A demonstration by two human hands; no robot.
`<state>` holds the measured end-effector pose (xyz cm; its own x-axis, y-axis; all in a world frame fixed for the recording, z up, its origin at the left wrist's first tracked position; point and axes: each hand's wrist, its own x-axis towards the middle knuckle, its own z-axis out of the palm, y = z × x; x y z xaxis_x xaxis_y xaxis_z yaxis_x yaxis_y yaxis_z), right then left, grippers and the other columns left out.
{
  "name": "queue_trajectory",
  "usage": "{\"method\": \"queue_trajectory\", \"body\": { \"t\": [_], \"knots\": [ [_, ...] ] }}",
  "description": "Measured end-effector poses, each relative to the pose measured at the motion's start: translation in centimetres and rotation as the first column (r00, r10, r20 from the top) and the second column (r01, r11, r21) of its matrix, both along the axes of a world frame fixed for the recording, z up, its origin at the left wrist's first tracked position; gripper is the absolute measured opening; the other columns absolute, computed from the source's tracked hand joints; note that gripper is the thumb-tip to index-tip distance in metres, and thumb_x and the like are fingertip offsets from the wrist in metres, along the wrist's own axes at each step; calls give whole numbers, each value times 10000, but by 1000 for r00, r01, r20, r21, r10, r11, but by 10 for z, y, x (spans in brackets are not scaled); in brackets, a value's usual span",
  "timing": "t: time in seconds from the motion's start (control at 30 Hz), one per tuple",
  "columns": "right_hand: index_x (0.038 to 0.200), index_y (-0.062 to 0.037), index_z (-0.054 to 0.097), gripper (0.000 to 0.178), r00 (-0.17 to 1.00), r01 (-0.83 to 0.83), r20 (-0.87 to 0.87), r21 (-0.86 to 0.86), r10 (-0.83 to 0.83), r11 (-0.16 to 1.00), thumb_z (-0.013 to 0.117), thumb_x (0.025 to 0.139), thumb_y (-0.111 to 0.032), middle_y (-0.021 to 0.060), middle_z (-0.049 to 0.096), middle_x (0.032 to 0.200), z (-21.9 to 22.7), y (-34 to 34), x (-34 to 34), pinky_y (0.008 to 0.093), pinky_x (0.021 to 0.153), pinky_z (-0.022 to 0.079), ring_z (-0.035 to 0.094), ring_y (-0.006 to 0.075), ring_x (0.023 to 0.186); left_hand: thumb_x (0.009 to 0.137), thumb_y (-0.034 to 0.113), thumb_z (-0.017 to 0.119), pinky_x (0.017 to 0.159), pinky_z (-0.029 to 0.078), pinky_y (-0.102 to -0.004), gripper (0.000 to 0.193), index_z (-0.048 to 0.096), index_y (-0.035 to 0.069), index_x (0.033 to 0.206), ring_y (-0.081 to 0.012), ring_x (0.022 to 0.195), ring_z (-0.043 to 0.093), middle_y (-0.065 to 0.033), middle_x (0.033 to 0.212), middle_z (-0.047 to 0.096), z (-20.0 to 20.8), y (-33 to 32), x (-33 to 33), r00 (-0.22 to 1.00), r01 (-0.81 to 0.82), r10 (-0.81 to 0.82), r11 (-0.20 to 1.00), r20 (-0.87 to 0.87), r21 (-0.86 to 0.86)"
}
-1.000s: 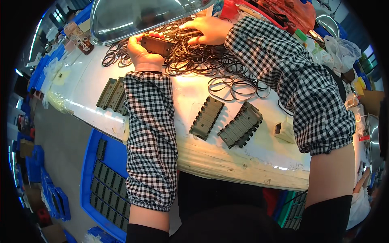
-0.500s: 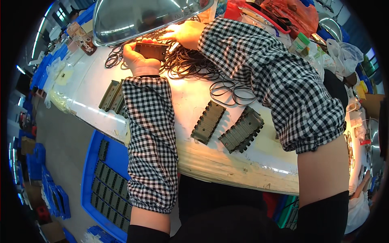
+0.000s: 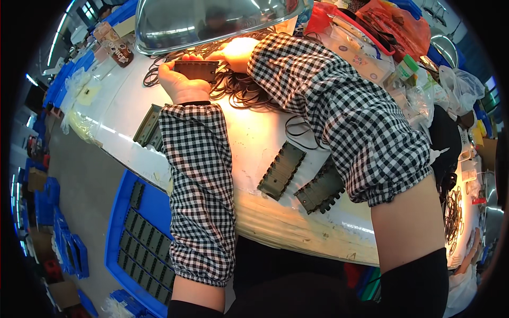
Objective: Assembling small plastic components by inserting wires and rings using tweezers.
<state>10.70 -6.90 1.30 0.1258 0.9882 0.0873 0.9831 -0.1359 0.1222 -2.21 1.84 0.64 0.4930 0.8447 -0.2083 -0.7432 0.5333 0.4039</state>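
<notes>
My left hand [image 3: 183, 89] is closed around a dark, ribbed rectangular part [image 3: 194, 70], its fingers curled over the far edge. Just beyond the part's right end is my right hand [image 3: 237, 54], fingers drawn together toward it; glare hides what they pinch, if anything. Thin dark rubber-like loops [image 3: 241, 91] lie heaped under and behind both hands. Two more olive, toothed-edge parts, one [image 3: 282, 169] and another [image 3: 321, 192], rest on the table, the second partly covered by my right sleeve. Similar parts [image 3: 149, 127] lie left of my left forearm.
A shiny lamp hood [image 3: 217, 26] hangs low over the hands. Below the white table's [image 3: 297, 217] left edge, a blue tray [image 3: 112, 238] holds several rows of similar parts. A patterned cup [image 3: 112, 45], a green-capped bottle [image 3: 407, 68] and plastic bags [image 3: 460, 85] stand around.
My right hand and forearm have shifted slightly left and down, with the sleeve now covering more of a table part. The left hand still grips its part. The view has shifted slightly.
</notes>
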Motion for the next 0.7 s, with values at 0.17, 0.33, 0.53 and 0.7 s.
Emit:
{"method": "queue_trajectory", "body": {
  "t": [0.17,0.33,0.53,0.7],
  "knots": [
    [1359,-232,489,506,997,74,21,-63,-73,995,537,863,-144,115,672,1041,-10,12,-2,426,800,538,653,286,965,769,198,495,752,515,-420,245,494,-13,893,-254,755,573,-124,822,576,-5,1,1,1000,13,-13,999,-5,36],
    [1173,-141,596,368,996,90,-9,-21,-90,996,618,806,-142,128,671,1024,0,12,-1,389,838,517,639,284,976,761,194,496,738,511,-416,230,483,13,901,-243,742,568,-122,817,569,-1,1,-3,1000,0,-1,997,8,71],
    [865,-52,643,95,983,-74,184,295,19,953,591,802,-99,133,663,830,9,-42,16,381,694,545,660,302,768,747,169,505,720,513,-418,210,482,14,886,-237,717,565,-119,793,564,0,-3,1,998,44,-46,997,43,62],
    [1035,-31,563,260,988,-97,137,230,66,968,567,776,-9,167,623,905,37,-101,4,438,753,492,618,362,862,743,170,498,705,516,-408,200,495,2,853,-229,699,564,-119,782,567,-5,0,-3,999,20,-23,997,33,75]
  ]
}}
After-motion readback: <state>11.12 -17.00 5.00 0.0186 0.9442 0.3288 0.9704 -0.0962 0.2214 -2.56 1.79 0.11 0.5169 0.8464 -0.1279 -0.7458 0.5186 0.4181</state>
